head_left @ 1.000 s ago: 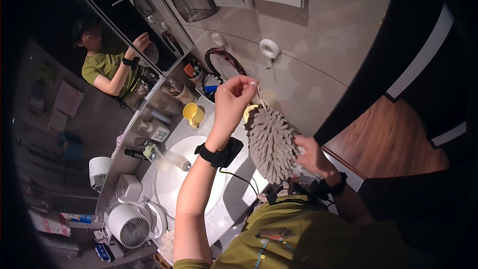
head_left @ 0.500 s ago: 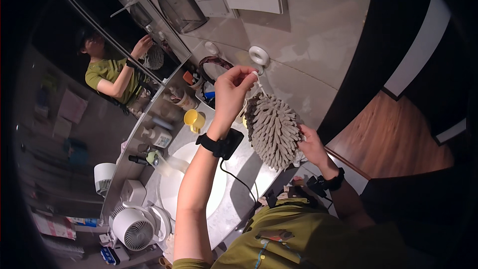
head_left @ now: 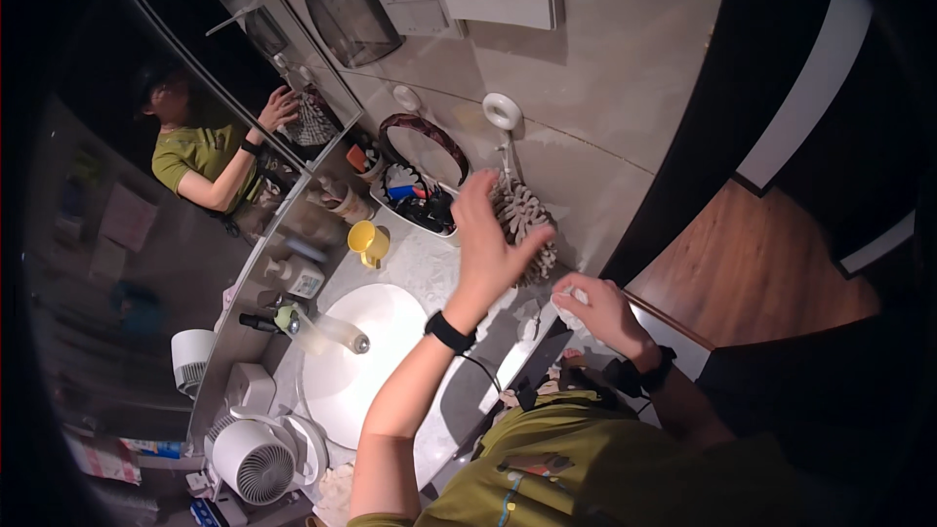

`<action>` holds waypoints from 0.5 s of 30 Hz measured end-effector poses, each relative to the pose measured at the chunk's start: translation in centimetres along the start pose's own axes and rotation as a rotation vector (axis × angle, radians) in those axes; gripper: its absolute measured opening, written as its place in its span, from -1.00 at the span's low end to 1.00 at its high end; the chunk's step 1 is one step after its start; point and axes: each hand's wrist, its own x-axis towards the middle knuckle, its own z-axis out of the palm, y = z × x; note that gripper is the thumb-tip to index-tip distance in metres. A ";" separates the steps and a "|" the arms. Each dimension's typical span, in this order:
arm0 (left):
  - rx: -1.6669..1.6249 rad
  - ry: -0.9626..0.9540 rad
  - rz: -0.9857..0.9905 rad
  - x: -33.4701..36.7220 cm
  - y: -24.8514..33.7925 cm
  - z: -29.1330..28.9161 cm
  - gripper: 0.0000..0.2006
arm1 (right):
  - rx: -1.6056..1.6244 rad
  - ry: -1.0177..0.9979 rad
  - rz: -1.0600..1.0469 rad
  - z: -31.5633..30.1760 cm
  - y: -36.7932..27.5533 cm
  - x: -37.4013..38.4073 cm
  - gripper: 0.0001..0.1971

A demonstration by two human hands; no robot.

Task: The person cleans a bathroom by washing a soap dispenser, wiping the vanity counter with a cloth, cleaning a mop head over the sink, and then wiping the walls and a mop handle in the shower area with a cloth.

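A grey chenille hand-drying ball [head_left: 522, 207] hangs by its white cord from a round white hook [head_left: 502, 111] on the tiled wall. In front of it my left hand [head_left: 486, 249] is open, its fingers spread and nothing between them; it hides part of the ball. Lower and to the right, my right hand [head_left: 615, 320] is closed on a crumpled white tissue [head_left: 568, 304], which shows between thumb and fingers. Both wrists wear black straps.
Left of my arm lies a white washbasin [head_left: 366, 385] with a tap. A yellow cup [head_left: 368, 243], a soap bottle [head_left: 298, 276] and a basket [head_left: 418, 205] of small items line the counter. A white fan [head_left: 256, 459] stands lower left, and a mirror runs along the left.
The chenille ball has gone from my left hand to the hook. That hand has let go and come down, fingers spread. My right hand has moved off the ball and slightly lower.
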 end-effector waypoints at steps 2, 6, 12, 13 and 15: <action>0.081 -0.134 -0.010 -2.4 1.6 0.6 0.00 | -0.107 0.148 -0.189 0.7 1.4 -1.1 -0.75; 0.122 -0.071 -0.069 -4.5 0.3 2.7 0.03 | -0.439 0.672 -0.704 -1.1 -3.4 -3.6 -0.84; 0.054 -0.058 -0.056 -4.2 -2.0 2.5 -0.18 | -0.757 1.287 -1.128 -4.0 -9.1 -1.4 -0.51; 0.048 -0.048 -0.028 -4.0 -2.0 1.9 -0.19 | -0.823 1.248 -1.055 -4.1 -10.6 -0.6 -0.41; 0.036 -0.073 0.003 -3.6 -2.3 1.7 -0.20 | -1.106 1.203 -0.777 -4.3 -10.4 3.5 -0.37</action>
